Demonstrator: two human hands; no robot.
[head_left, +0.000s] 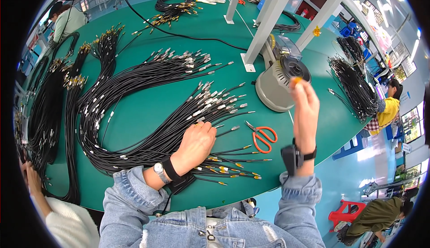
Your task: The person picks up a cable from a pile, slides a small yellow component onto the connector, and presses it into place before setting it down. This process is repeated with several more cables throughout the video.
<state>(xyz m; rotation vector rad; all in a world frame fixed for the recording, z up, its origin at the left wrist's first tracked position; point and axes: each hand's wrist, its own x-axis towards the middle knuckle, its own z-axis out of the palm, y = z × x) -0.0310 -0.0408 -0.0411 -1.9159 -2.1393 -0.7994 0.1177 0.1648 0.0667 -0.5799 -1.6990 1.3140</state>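
Note:
A large bundle of thin black cables [134, 151] curves across the green table, many ends carrying white tags. Over its near side lies my left hand [197, 143], fingers curled closed around a black cable whose tip [235, 128] sticks out to the right. My right hand [305, 109] is raised in front of a round grey tape dispenser [273, 91] with a black wheel. Its thumb and fingertips pinch a small piece of amber tape [296, 80], slightly blurred. Below the left hand, several cable ends with yellow tags [233, 171] fan out. Orange-handled scissors [254, 130] rest between the hands.
More cable bundles lie at the left [47, 100], far middle [172, 8] and right [356, 84]. White metal posts [257, 35] rise from the table behind the dispenser. A black cord [179, 37] crosses the far side. A co-worker's sleeve [71, 219] is close at lower left.

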